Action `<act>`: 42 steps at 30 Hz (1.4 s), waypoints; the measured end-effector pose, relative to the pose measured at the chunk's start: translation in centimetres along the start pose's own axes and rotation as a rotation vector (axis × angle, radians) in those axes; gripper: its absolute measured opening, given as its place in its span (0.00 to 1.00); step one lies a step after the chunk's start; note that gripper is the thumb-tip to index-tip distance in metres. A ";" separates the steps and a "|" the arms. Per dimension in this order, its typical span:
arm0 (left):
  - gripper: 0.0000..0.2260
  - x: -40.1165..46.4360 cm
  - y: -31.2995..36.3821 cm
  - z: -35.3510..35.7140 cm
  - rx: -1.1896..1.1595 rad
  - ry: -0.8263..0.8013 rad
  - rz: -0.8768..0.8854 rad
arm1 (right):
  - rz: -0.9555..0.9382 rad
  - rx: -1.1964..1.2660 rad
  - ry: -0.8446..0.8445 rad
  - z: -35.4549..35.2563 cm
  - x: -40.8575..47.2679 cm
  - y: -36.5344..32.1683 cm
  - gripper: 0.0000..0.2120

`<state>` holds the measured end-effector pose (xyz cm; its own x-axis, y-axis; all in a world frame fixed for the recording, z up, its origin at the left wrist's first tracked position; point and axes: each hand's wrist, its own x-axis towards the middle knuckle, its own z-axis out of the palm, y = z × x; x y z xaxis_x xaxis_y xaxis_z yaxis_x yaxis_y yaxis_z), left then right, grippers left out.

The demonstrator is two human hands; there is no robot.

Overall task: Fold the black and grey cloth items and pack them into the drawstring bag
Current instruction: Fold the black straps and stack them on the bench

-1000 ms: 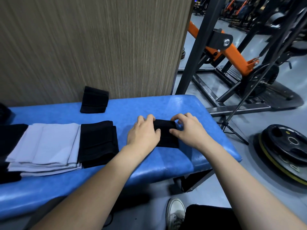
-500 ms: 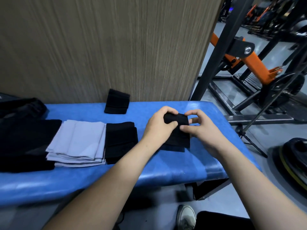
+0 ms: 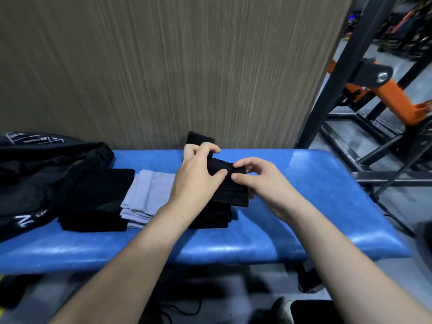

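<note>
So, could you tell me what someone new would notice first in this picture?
Probably the two bare hands at the centre, the left hand and right hand, holding a small folded black cloth above the bright blue bench. Next, the grey folded stack to their left, between black folded piles.

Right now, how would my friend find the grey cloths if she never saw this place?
Look at the blue bench by the wooden wall. The grey cloths lie folded in a stack near its middle, just left of the left hand. Every other cloth pile there is black; this one is pale grey.
</note>
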<state>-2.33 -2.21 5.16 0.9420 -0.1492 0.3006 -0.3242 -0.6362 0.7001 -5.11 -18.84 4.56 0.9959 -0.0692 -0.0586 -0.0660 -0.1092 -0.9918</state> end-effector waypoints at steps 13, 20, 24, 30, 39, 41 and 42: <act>0.15 -0.5 -4.1 -1.0 0.206 -0.150 0.004 | -0.038 -0.402 -0.006 3.2 2.2 1.9 0.10; 0.15 -0.4 -4.7 -0.7 0.244 -0.189 0.003 | -0.115 -0.656 -0.028 3.1 2.3 2.0 0.09; 0.13 -0.3 -4.5 -0.6 0.272 -0.176 0.022 | -0.152 -0.653 -0.021 3.0 2.4 1.9 0.06; 0.11 1.0 -4.8 -1.2 0.271 -0.149 -0.021 | -0.139 -0.514 0.064 2.5 2.9 1.3 0.04; 0.13 6.1 -5.8 -1.2 0.340 -0.059 -0.110 | -0.024 -0.330 0.113 2.4 7.2 2.3 0.09; 0.14 7.4 -5.9 -1.0 0.322 -0.084 -0.154 | 0.005 -0.417 0.102 2.6 8.4 3.0 0.10; 0.14 7.8 -6.0 -0.9 0.321 -0.105 -0.181 | 0.010 -0.471 0.090 2.8 9.1 3.2 0.11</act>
<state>6.92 1.14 3.92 0.9907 -0.0794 0.1109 -0.1242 -0.8614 0.4925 3.90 -17.08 0.51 0.9870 -0.1563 -0.0374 -0.1176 -0.5439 -0.8309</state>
